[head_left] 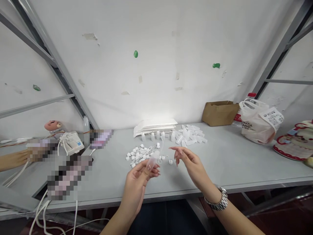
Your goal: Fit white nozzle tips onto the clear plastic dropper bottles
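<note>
My left hand (140, 178) is closed around a small translucent plastic bottle (152, 162), tilted up and away from me. A pale, blurred strip rises from the bottle's top end. To its right, my right hand (189, 160) hovers with the index finger stretched out and the other fingers loosely bent; nothing shows between them. Just below its fingertips a white cap (170, 161) stands on the grey table (232, 156). Behind my left hand lies a pile of white caps (140, 153), some with loops. Several bottles (153, 136) stand in a row beyond it.
Loose translucent bottles (192, 134) are heaped at the back beside a stack of white packets (156, 125). An open cardboard box (218, 114) and a plastic bag (258, 125) stand at the right. Cables (66, 143) lie left, where another person's hand (14, 159) reaches in.
</note>
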A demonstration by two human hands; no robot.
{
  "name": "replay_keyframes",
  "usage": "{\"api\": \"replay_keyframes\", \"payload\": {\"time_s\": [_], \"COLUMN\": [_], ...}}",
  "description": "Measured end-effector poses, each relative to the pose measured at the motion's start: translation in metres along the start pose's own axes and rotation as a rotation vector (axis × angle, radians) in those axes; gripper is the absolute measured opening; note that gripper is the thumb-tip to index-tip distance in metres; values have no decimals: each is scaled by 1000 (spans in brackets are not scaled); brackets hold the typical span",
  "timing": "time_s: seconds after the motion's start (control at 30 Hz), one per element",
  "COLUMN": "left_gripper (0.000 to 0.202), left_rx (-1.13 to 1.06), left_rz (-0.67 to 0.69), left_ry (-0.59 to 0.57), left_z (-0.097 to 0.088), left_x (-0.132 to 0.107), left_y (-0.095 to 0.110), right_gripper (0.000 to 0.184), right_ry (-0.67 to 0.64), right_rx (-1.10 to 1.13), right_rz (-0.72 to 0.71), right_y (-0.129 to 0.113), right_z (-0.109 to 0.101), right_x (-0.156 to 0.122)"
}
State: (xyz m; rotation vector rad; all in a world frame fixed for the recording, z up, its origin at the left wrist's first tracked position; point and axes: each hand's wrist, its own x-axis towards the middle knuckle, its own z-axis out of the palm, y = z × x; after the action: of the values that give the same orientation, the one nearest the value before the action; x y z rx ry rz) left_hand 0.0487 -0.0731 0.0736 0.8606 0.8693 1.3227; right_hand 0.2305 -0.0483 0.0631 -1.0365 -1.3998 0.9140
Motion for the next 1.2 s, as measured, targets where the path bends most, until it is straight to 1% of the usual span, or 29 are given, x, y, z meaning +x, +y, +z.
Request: {"api": "replay_keyframes", "payload": {"time_s": [0.07,0.13,0.17,0.23,0.33,0.47,0.53,0.67,0.77,0.9,0.97,1.0,1.1,1.17,1.2], "left_gripper": [22,23,23,22,22,24,26,28,29,32,32,31,25,23,24], "left_rx": [-37,-59,-65,-64,-45,-17,-2,19,49,149,250,318,556,703,768], "left_rz": [34,46,47,42,38,44,53,60,64,107,178,240,497,669,746], "left_ry": [58,87,91,87,69,61,62,69,66,81,112,125,123,106,106], "left_z": [-5,-8,-9,-9,-8,-8,-8,-7,-7,-9,-10,-10,-12,-14,-15], "left_x": [5,9,10,11,10,9,9,11,13,13,12,11,9,9,10], "left_y": [3,5,5,6,6,6,6,6,4,-1,-4,-5,-10,-13,-14], "right_gripper": [27,22,20,16,12,11,8,13,7,7,8,9,10,8,7], "right_ry": [47,8,-25,-67,-114,-156,-164,-171,-188,-202,-207,-208,-200,-189,-179], "right_rx": [-289,-626,-757,-849,-889,-940,-957,-982,-987,-979,-972,-966,-936,-907,-855], "right_rz": [-36,-81,-91,-100,-108,-119,-126,-149,-169,-191,-199,-203,-209,-209,-205], "right_y": [15,30,37,47,53,52,50,48,48,50,51,51,50,43,38], "right_z": [-5,-6,-4,0,6,8,8,11,14,14,13,12,9,6,4], "right_x": [8,13,13,12,9,7,7,7,7,5,5,5,7,8,8]}}
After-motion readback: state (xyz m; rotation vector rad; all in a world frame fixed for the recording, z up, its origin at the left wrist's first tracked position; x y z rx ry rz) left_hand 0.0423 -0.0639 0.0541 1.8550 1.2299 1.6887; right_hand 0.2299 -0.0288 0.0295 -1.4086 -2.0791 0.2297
